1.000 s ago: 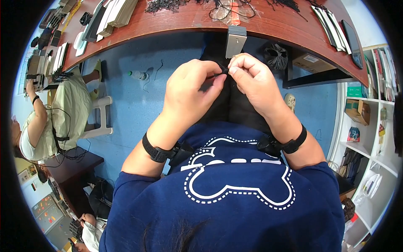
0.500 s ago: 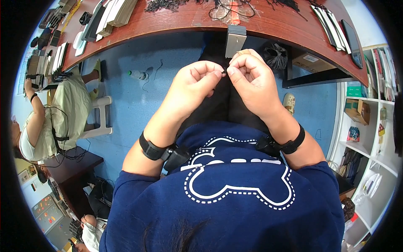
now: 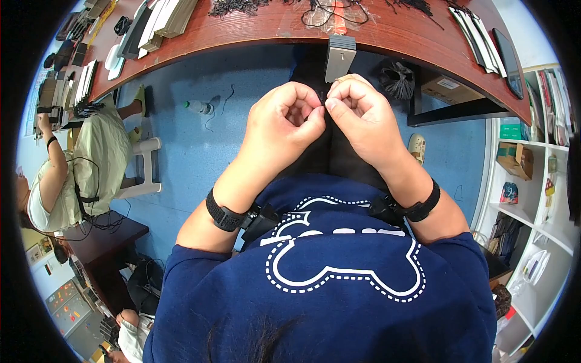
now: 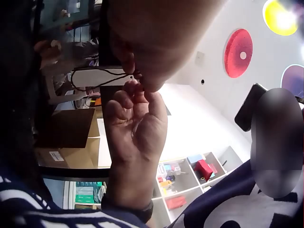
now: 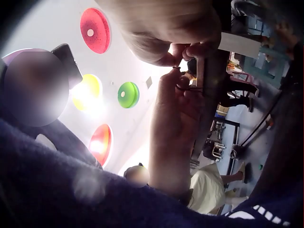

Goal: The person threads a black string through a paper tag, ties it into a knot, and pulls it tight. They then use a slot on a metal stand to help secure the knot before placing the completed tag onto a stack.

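Observation:
Over my lap, my two hands meet at the fingertips. A thin black cord (image 4: 111, 80) runs between them, its loop hanging out past the fingers in the left wrist view. My left hand (image 3: 275, 124) has thumb and forefinger curled together at the cord. Opposite it, my right hand (image 3: 369, 115) pinches the cord between thumb and forefinger, the other fingers curled. A small dark knot-like bit (image 5: 177, 68) of cord shows at the fingertips in the right wrist view. The fingers hide most of the cord.
A grey block (image 3: 340, 59) juts from the front edge of the red-brown table (image 3: 254, 33) just beyond my hands. Black cords (image 3: 334, 15) and stacked pale boards (image 3: 172, 21) lie on the table. Another person (image 3: 100, 163) sits at left. White shelves (image 3: 532, 212) stand at right.
My left hand turned and drew slightly back, then came in again, its thumb and finger re-gripping the cord. My right hand stayed almost in place, still pinching.

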The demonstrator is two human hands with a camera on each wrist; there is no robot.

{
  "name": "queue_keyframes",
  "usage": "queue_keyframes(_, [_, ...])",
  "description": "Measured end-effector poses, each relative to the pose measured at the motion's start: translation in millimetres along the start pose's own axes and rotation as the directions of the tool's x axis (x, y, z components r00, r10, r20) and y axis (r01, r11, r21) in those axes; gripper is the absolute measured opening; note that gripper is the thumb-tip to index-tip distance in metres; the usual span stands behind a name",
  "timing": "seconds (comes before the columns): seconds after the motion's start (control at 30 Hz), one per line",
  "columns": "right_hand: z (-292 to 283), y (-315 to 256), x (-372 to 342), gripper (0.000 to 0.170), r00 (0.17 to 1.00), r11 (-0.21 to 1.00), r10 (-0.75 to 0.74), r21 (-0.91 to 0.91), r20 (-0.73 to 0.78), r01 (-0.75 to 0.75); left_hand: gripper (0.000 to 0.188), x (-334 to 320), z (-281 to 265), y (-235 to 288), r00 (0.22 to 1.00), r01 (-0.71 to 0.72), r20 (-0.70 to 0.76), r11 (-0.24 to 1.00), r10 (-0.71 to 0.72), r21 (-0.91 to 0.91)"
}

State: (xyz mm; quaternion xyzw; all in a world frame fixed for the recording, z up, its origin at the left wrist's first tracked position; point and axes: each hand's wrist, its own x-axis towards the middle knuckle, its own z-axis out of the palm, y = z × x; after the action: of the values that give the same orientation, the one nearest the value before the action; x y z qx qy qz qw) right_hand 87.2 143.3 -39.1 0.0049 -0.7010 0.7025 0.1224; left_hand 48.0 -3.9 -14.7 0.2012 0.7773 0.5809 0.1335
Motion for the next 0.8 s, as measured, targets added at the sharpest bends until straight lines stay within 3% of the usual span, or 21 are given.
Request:
queue_keyframes(0.27, [-1, 0, 1, 0.005, 0.999, 0.998, 0.020, 0.054, 0.046, -0.023, 0.012, 2, 2, -3, 0.998, -0.002, -0.055, 0.997, -0.002, -0.082])
queue_keyframes(0.5, [2, -1, -1, 0.007, 0.997, 0.985, 0.051, 0.161, 0.057, -0.059, 0.008, 3, -1, -4, 0.994, 0.085, 0.076, 0.995, -0.081, -0.047])
queue_keyframes(0.6, [-2, -9, 0, 0.008, 0.984, 0.972, 0.147, 0.171, 0.098, -0.162, 0.007, 4, -4, -4, 0.990, 0.092, 0.102, 0.996, -0.093, 0.017])
queue_keyframes(0.67, [-5, -10, 2, 0.007, 0.977, 0.912, 0.205, 0.351, 0.053, -0.210, 0.006, 2, -8, -6, 0.988, 0.098, 0.117, 0.993, -0.105, 0.061])
queue_keyframes(0.77, [-8, -11, 3, 0.005, 0.981, 0.931, 0.171, 0.310, 0.091, -0.191, 0.005, 0, -10, -9, 0.980, 0.105, 0.168, 0.993, -0.111, 0.045])
queue_keyframes(0.8, [-6, -12, 3, 0.006, 0.979, 0.935, 0.177, 0.292, 0.104, -0.200, 0.009, 2, -10, -11, 0.995, -0.014, 0.101, 0.998, 0.008, 0.061])
